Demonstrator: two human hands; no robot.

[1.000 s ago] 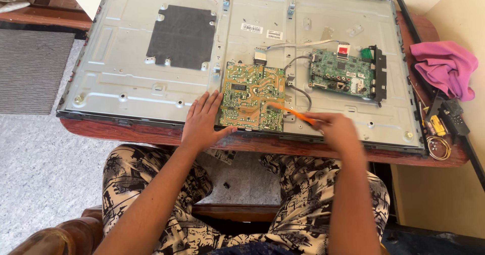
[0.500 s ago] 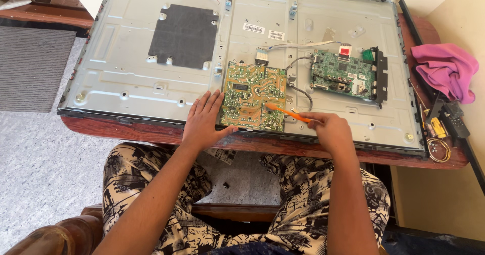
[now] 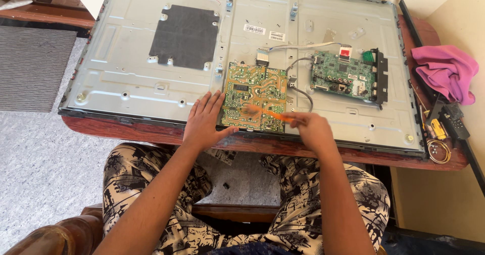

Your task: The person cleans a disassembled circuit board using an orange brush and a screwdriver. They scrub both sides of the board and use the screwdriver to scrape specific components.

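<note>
The yellow-green circuit board [image 3: 254, 97] sits on the grey metal back panel [image 3: 126, 83] near its front edge; the left hand [image 3: 204, 123] lies flat beside the board's left side, fingers spread and gripping nothing; the right hand [image 3: 310, 129], just right of the board, closes its fingers on an orange tool [image 3: 270, 114] whose blurred tip reaches over the board; a green board [image 3: 343, 77] lies further right.

The place looks like a room at home used for repairs: an opened flat television panel [image 3: 242, 58] lies on a wooden table [image 3: 151, 131] over grey carpet [image 3: 45, 169], beside what seems a leather chair arm [image 3: 55, 235].
</note>
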